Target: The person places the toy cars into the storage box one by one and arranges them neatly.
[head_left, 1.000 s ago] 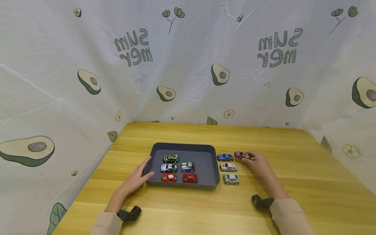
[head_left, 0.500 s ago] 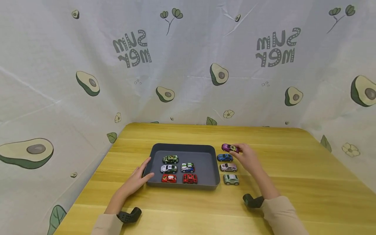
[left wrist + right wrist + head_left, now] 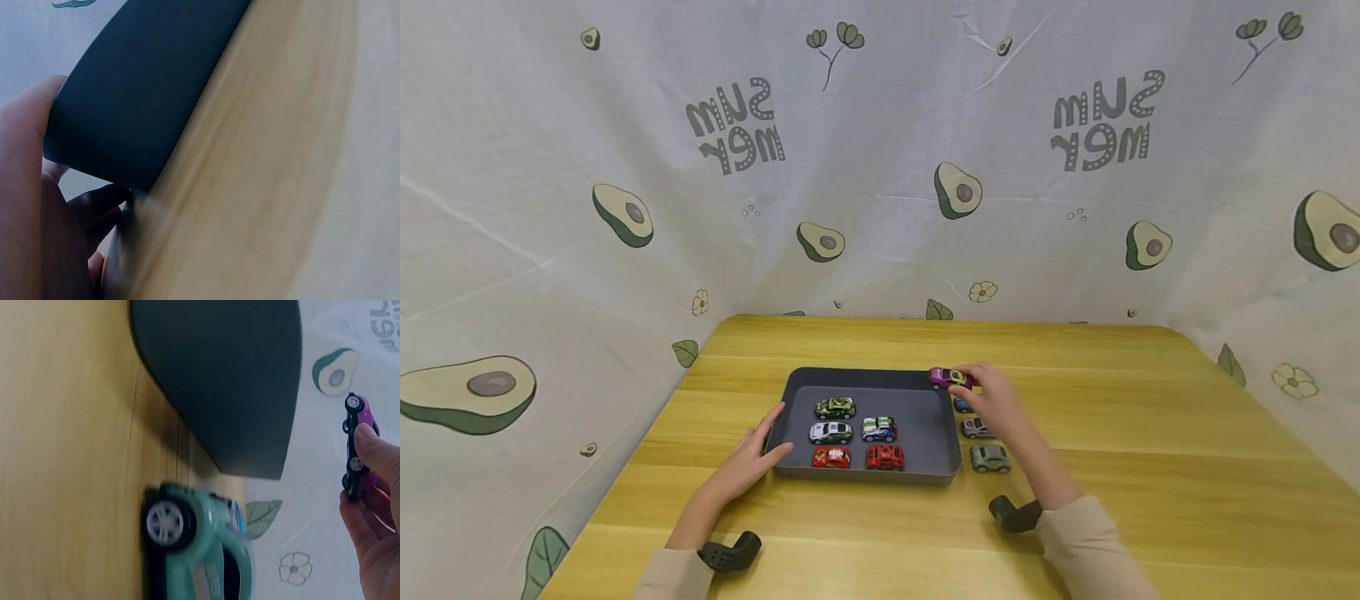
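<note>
1. The right hand (image 3: pixel 992 400), pinching the purple car (image 3: pixel 949 377), has moved left from beside the blue car (image 3: pixel 962 406) to the dark tray (image 3: pixel 865 377)'s far right corner
2. The tray's right half lies bare
3. Five cars sit inside; the left hand (image 3: pixel 752 454), fingers seemingly relaxed, rests on the tray's left wall
</note>
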### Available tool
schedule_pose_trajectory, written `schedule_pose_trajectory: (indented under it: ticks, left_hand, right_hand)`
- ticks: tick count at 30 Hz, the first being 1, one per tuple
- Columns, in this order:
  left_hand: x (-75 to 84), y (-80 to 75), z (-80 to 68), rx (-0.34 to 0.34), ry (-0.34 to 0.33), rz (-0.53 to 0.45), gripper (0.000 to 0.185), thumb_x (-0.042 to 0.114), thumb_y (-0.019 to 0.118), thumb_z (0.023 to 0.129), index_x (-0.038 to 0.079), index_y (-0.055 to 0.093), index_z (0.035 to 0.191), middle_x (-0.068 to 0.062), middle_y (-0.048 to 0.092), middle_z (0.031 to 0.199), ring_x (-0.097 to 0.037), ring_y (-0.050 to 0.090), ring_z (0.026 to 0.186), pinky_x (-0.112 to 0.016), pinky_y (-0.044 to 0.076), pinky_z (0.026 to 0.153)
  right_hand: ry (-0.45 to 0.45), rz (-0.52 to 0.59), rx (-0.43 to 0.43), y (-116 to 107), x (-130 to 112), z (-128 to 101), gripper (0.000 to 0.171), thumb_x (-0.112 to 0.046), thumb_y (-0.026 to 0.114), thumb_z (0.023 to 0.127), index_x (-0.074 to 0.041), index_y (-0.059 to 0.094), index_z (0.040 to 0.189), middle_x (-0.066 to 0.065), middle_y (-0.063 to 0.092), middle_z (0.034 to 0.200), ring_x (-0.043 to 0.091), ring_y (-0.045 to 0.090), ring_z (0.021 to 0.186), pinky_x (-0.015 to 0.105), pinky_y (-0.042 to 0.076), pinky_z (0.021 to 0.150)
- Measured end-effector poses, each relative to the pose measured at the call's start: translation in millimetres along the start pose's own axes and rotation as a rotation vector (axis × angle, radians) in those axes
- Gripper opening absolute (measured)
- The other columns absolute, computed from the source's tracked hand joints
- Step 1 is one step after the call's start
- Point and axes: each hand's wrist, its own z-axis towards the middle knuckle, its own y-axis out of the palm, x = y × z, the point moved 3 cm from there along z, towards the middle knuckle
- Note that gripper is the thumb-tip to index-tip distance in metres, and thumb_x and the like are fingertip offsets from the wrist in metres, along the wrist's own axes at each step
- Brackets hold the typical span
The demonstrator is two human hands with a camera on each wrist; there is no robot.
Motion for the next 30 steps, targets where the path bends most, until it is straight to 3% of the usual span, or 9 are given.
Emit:
schedule_pose_trajectory:
  ticks: [11, 15, 30]
  left_hand:
    - [0.8, -0.4, 0.2, -0.001, 0.003, 0.006, 0.069, 0.042, 0.049, 0.090, 0.026, 0.013, 0.147, -0.019, 0.020, 0.150, -0.049, 0.011, 0.135, -0.071, 0.014, 0.099]
    - [1.7, -0.6, 0.4, -0.001, 0.008, 0.001, 0.069, 0.042, 0.049, 0.090, 0.027, 0.012, 0.147, -0.019, 0.019, 0.150, -0.048, 0.011, 0.136, -0.071, 0.014, 0.099]
    - [1.0, -0.9, 0.3, -0.005, 0.004, 0.000, 0.070, 0.042, 0.049, 0.090, 0.027, 0.012, 0.147, -0.018, 0.018, 0.151, -0.049, 0.008, 0.136, -0.071, 0.013, 0.099]
  right_hand:
    - [0.042, 0.046, -0.109, 26.2, -26.2, 5.2, 0.036, -0.023, 0.066, 0.082, -0.002, 0.061, 0.111, 0.016, 0.059, 0.110, 0.028, 0.057, 0.098, 0.042, 0.049, 0.081]
    - [0.074, 0.077, -0.183, 36.5, -31.9, 8.9, 0.034, -0.022, 0.065, 0.083, -0.003, 0.062, 0.110, 0.015, 0.058, 0.108, 0.023, 0.054, 0.092, 0.037, 0.048, 0.076]
    - [0.108, 0.033, -0.363, 65.6, -47.5, 25.0, 0.030, -0.020, 0.065, 0.083, -0.004, 0.063, 0.108, 0.012, 0.059, 0.107, 0.020, 0.055, 0.091, 0.035, 0.047, 0.076]
